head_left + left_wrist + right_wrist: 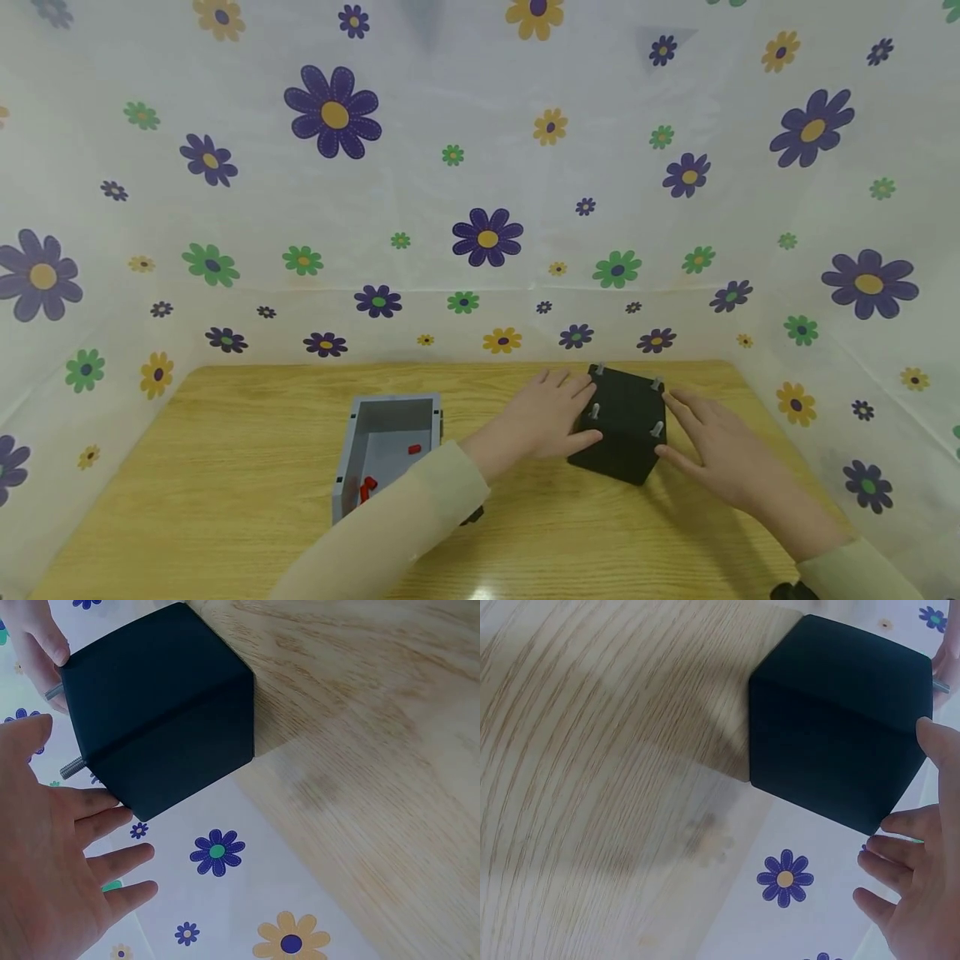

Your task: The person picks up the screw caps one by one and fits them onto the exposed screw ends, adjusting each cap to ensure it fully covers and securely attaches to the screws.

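A black box-shaped block (618, 450) stands on the wooden table at the right, with several metal threaded studs (657, 429) sticking up from its top face. My left hand (536, 421) is at its left upper edge, fingers extended and thumb reaching along the near side. On the opposite side my right hand (731, 454) has its fingertips and thumb right at the block's right edge. In the left wrist view, the left fingers (101, 825) are spread beside the block, close to a stud (73, 767). The right wrist view has the right thumb (932, 739) against the block's upper edge.
A grey open bin (390, 442) stands left of the block, partly hidden by my left sleeve (397, 525). Several small red pieces (414, 449) lie inside it. A dark object (793, 591) shows at the bottom right edge. A flowered sheet (420, 183) walls the table's back and sides.
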`<state>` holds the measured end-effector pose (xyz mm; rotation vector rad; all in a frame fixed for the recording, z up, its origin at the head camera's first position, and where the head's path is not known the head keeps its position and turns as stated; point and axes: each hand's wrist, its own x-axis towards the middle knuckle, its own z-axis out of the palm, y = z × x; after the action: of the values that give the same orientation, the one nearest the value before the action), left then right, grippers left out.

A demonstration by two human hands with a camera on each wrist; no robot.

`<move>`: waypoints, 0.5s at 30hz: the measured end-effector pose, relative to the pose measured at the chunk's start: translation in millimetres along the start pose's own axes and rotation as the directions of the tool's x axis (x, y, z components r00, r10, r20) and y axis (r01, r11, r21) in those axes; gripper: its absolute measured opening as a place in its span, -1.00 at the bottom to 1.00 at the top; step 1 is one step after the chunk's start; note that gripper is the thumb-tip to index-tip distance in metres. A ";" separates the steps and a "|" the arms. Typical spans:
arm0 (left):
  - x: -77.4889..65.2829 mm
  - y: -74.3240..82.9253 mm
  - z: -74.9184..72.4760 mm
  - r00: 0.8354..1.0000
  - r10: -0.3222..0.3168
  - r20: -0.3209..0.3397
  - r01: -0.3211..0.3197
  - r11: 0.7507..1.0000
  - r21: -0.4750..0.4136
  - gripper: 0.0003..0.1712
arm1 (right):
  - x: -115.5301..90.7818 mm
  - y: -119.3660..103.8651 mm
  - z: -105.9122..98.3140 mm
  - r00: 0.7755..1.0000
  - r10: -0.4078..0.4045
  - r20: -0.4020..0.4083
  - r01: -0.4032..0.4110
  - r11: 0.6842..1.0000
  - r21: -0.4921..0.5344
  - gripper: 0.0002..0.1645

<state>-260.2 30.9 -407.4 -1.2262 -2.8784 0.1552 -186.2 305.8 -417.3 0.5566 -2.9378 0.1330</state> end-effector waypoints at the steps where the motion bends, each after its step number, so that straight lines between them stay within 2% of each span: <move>1: -0.7 -0.5 0.1 1.000 0.002 -0.002 -0.002 1.000 0.004 -0.11 | 0.3 -0.9 -0.3 1.000 -0.007 -0.001 0.007 1.000 0.000 -0.06; 9: -9.0 -5.1 2.1 1.000 0.015 -0.023 -0.014 1.000 0.010 -0.11 | 2.4 -6.3 0.7 1.000 -0.022 0.004 0.022 1.000 0.008 -0.06; 15: -17.9 -8.4 3.8 0.999 0.031 -0.035 -0.029 0.999 0.046 -0.11 | 2.2 -10.6 0.9 0.999 -0.042 -0.010 0.042 0.999 0.005 -0.08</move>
<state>-253.9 11.9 -409.9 -1.2518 -2.8115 0.1954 -184.4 295.0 -417.2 0.6163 -2.9145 0.1383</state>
